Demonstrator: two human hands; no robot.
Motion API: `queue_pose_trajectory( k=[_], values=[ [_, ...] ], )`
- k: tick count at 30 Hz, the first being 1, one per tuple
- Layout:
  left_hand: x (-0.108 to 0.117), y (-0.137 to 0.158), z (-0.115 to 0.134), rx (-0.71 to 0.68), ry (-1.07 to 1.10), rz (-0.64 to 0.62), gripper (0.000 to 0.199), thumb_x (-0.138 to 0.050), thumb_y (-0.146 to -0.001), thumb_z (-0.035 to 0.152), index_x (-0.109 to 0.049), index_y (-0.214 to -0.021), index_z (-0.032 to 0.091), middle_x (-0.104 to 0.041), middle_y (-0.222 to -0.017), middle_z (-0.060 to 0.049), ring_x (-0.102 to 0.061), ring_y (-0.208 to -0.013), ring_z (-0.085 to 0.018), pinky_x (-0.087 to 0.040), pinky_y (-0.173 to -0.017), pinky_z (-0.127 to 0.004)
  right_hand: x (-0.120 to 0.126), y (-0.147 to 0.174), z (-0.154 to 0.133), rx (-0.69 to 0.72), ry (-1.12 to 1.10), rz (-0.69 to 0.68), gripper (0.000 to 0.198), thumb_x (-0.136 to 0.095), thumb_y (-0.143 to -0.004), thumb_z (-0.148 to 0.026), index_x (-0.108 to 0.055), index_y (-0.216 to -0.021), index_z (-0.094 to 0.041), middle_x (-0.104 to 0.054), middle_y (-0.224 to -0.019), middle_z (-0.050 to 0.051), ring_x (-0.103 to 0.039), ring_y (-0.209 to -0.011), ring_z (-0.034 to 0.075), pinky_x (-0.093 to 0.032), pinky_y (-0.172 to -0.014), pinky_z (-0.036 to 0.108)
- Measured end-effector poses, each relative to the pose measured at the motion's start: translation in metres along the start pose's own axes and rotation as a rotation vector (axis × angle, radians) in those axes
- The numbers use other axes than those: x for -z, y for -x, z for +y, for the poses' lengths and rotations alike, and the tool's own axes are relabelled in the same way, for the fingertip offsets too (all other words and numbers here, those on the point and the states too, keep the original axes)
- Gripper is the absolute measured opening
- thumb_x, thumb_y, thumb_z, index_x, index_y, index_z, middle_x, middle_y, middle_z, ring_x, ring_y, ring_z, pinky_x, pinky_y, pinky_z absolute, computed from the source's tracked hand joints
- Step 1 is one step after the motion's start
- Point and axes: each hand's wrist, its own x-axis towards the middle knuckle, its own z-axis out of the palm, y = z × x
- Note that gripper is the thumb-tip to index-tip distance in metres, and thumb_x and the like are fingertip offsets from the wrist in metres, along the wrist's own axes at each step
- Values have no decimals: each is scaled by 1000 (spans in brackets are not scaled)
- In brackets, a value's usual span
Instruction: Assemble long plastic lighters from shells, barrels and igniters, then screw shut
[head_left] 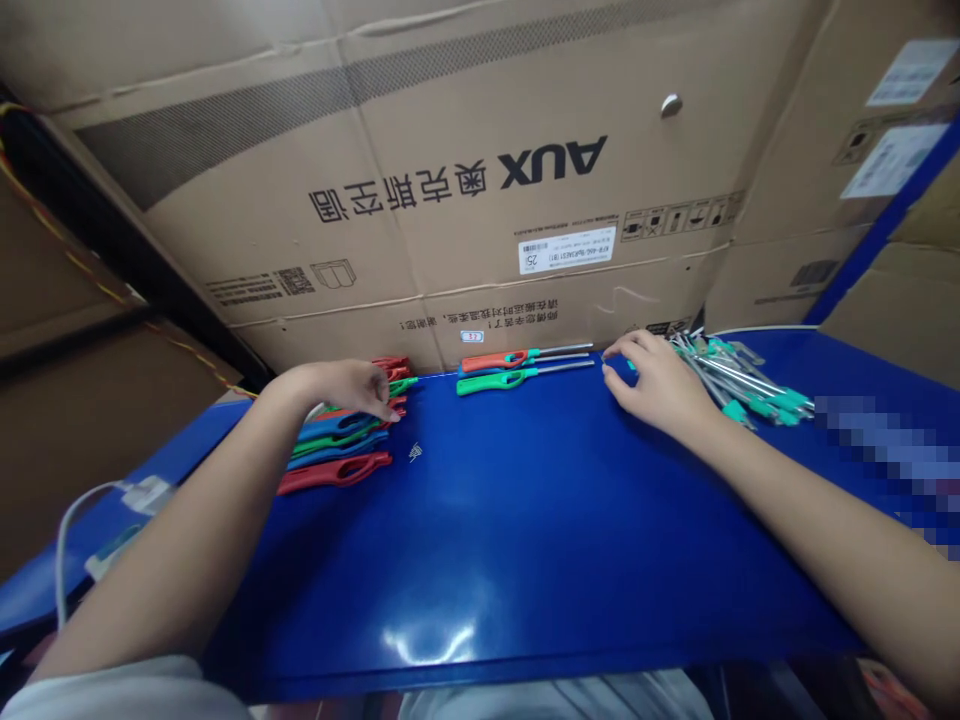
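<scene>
Handles (330, 443) lie partly behind the left hand (349, 386).

A plain, pale grey sleeve (131, 692) with a loose, rounded edge covers the left upper arm. Light grey, creased cloth (555, 697) shows in front. The left hand (352, 388), right hand (656, 385) and slim forearms (202, 540) are bare.

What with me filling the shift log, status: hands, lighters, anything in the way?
Left hand at coloured handles, grip unclear. Right hand beside metal rods, hold unclear. Orange lighter and green lighter lie between hands. White cable leftward, away from hands.
</scene>
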Motion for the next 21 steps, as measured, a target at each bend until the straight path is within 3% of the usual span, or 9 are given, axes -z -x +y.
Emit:
queue_pose_trajectory(
  k=[6, 10, 15, 18, 21],
  values=[
    [-21, 26, -25, -6, 27, 36, 54, -75, -55, 57, -61, -91, 19, -69, -90, -6, -64, -85, -29, -45, -70, -32, -4, 0, -1, 45, -45, 6, 25, -51, -91, -33, -67, -101, -18, -67, -107, 13, -63, -103, 32, -54, -90, 49],
    [-28, 28, -36, -57, 84, 8, 49, -74, -51, 51, -60, -86, 20, -67, -87, -4, -62, -83, -26, -46, -72, -31, -8, 1, 0, 46, -68, -5, 24, -51, -90, -33, -66, -101, -19, -66, -107, 13, -63, -101, 32, -54, -90, 49],
    [-26, 28, -47, -108, 132, 31, 43, -71, -60, 53, -59, -85, 20, -65, -85, -3, -59, -81, -23, -44, -70, -29, -11, 2, 2, 51, -90, -14, 22, -51, -91, -33, -65, -101, -19, -65, -107, 12, -64, -101, 32, -54, -92, 50],
    [-20, 30, -45, -119, 141, 108, 44, -71, -66, 56, -58, -89, 20, -66, -86, -3, -59, -79, -22, -43, -68, -29, -11, 2, 1, 70, -114, -8, 20, -52, -91, -31, -64, -101, -19, -64, -106, 13, -63, -100, 32, -54, -90, 51],
    [-17, 34, -22, -179, 144, 254, 43, -70, -73, 57, -58, -92, 21, -66, -86, -2, -60, -79, -22, -42, -68, -28, -7, 2, -6, 131, -180, 18, 18, -53, -93, -29, -64, -102, -18, -64, -107, 13, -63, -102, 31, -54, -90, 50]
  ],
)
